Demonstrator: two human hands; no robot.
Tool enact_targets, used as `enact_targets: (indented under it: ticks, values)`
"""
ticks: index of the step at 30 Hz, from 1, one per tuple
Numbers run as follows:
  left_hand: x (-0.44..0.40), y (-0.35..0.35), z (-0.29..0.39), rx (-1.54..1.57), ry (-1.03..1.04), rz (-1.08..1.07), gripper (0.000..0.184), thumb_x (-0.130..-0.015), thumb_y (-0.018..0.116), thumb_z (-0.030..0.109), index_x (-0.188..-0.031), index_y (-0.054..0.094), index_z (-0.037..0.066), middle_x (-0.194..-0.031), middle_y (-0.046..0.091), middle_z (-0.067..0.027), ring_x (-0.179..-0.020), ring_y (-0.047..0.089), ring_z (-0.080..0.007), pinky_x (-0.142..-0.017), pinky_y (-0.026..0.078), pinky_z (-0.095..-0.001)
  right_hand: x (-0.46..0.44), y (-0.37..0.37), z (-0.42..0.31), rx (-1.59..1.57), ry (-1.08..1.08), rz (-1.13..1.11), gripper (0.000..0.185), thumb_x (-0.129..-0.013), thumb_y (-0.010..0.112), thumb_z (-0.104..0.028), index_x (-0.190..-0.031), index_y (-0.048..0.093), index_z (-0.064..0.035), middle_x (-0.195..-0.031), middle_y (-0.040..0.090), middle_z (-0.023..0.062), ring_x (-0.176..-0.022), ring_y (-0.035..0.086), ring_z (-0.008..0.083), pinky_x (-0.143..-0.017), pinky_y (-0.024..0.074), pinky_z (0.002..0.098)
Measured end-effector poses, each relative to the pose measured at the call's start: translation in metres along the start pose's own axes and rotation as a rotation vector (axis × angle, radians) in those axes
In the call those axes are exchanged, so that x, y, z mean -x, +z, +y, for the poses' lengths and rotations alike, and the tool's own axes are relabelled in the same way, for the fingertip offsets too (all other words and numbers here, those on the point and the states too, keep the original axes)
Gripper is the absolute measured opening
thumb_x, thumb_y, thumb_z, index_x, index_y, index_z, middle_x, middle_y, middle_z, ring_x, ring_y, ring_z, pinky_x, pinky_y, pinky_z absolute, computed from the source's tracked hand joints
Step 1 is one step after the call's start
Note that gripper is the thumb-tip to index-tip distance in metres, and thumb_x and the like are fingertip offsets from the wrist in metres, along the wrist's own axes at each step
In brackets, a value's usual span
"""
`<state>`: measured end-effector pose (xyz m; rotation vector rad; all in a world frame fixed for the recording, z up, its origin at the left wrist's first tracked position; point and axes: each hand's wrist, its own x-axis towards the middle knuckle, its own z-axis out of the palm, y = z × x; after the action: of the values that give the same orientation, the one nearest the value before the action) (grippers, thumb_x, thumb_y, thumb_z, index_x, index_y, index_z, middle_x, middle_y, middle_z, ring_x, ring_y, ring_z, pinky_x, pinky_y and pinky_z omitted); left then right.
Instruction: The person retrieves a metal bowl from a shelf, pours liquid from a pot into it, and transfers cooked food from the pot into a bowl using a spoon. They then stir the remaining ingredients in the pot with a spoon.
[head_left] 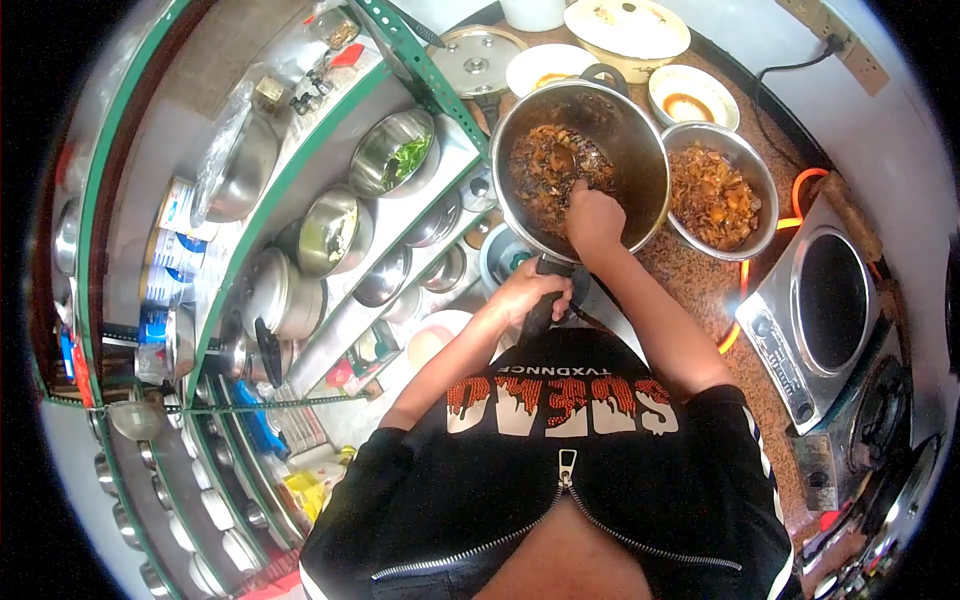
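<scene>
A deep metal pot [640, 215] with dark brown, shredded-looking food [540, 190] inside tilts over the counter. Its black handle [537, 318] is wrapped by the fingers of my left hand [533, 292]. My right hand [597, 218] reaches over the near rim into the pot, fingers closed on what looks like a spoon [562, 158], its rounded end in the food and its handle mostly hidden by the hand. Right beside the pot stands a metal bowl [768, 190] filled with similar brown food pieces [712, 195].
Behind the pot are a pot lid [478, 62], a white plate [520, 70], a lidded cream dish [628, 30] and a small stained bowl [732, 100]. An induction cooker [770, 350] and orange hose [800, 190] lie right. Green-framed shelves [290, 150] with metal bowls rise left.
</scene>
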<state>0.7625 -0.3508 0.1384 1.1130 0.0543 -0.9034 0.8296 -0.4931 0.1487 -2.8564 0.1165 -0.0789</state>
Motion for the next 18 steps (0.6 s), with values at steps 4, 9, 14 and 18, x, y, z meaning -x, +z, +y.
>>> enact_targets:
  ticks: [4, 9, 14, 18]
  values:
    - [0.001, 0.001, -0.002, 0.001, 0.021, 0.011, 0.005, -0.081, 0.055, 0.003, -0.084, 0.053, -0.001, -0.066, 0.056, -0.0101, -0.051, 0.054, -0.0181, -0.046, 0.045, -0.0299, 0.003, -0.003, 0.003, -0.028, 0.013, -0.040, 0.016, -0.082, 0.056, -0.008, -0.094, 0.057, 0.0023, -0.075, 0.066, 0.0160, -0.069, 0.067, 0.0294, -0.056, 0.0547, 0.0373]
    - [0.001, 0.003, -0.003, -0.017, 0.021, 0.017, 0.006, -0.081, 0.055, 0.003, -0.084, 0.053, -0.002, -0.067, 0.056, -0.0100, -0.051, 0.054, -0.0184, -0.046, 0.045, -0.0303, 0.008, -0.006, 0.003, -0.005, -0.001, -0.058, 0.015, -0.083, 0.055, -0.008, -0.094, 0.058, 0.0017, -0.075, 0.066, 0.0155, -0.069, 0.067, 0.0293, -0.057, 0.0545, 0.0390]
    - [0.001, 0.000, -0.003, -0.018, -0.012, 0.013, 0.009, -0.080, 0.056, 0.006, -0.084, 0.053, -0.002, -0.065, 0.055, -0.0096, -0.051, 0.054, -0.0187, -0.046, 0.045, -0.0304, 0.012, -0.004, 0.001, 0.006, -0.055, -0.055, 0.015, -0.081, 0.058, -0.008, -0.094, 0.060, -0.0005, -0.074, 0.066, 0.0154, -0.069, 0.067, 0.0291, -0.056, 0.0539, 0.0386]
    - [0.004, 0.005, 0.001, -0.041, 0.032, 0.017, 0.009, -0.080, 0.056, 0.007, -0.081, 0.054, -0.002, -0.063, 0.055, -0.0093, -0.049, 0.054, -0.0186, -0.046, 0.044, -0.0302, 0.007, -0.013, 0.007, -0.027, -0.057, -0.086, 0.017, -0.078, 0.060, -0.008, -0.093, 0.063, -0.0023, -0.076, 0.066, 0.0156, -0.071, 0.067, 0.0297, -0.056, 0.0536, 0.0381]
